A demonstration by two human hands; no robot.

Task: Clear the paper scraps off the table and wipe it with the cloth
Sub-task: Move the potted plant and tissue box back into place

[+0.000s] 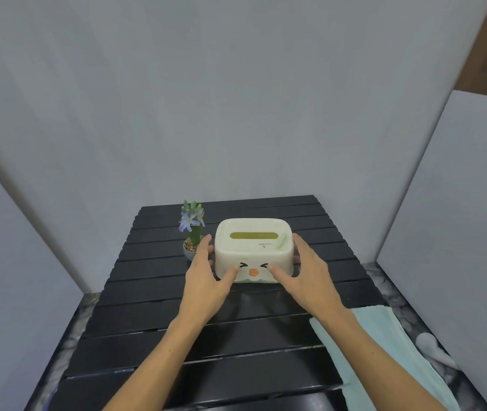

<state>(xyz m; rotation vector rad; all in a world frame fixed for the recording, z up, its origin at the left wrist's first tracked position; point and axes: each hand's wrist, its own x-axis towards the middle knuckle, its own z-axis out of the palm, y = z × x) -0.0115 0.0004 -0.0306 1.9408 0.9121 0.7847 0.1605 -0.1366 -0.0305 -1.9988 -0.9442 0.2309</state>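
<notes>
A cream tissue box (253, 244) with a cartoon face and a yellow slot stands on the black slatted table (153, 292), towards its far middle. My left hand (206, 280) clasps the box's left side, thumb on its front. My right hand (307, 277) clasps its right side in the same way. A light blue cloth (390, 345) lies along the table's right edge, under my right forearm. No paper scraps show on the slats.
A small potted plant (192, 232) with pale purple flowers stands just left of the box, touching distance from my left fingers. White panels (458, 203) wall the table on three sides. A white crumpled item (432, 348) lies beyond the cloth on the marbled surface.
</notes>
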